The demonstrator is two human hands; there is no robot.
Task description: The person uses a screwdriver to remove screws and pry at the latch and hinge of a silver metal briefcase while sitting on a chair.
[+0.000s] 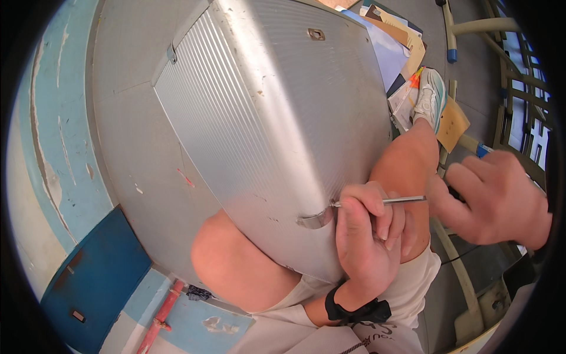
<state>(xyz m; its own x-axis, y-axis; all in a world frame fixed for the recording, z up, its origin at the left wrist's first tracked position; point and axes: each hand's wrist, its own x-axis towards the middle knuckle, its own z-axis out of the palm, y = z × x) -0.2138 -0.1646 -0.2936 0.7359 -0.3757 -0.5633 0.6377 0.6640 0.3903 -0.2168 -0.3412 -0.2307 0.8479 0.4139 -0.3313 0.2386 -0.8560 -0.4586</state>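
Observation:
A large ridged silver metal case (230, 110) stands tilted between my bare knees. At its near corner a curved metal piece (315, 220) sits close to a small screw (332, 203). My left hand (367, 230), with a black band on the wrist, is closed around a thin metal screwdriver shaft (403, 200). The shaft's tip points at the screw; whether it is seated there is hard to tell. My right hand (491, 199) is blurred and curled beside the shaft's outer end. I cannot tell whether it grips anything.
Papers and folders (389, 40) lie on the floor beyond the case, near my shoe (429, 97). Chair legs (451, 31) stand at the right. A peeling blue wall (66, 146), a blue panel (97, 274) and a red pipe (161, 314) are on the left.

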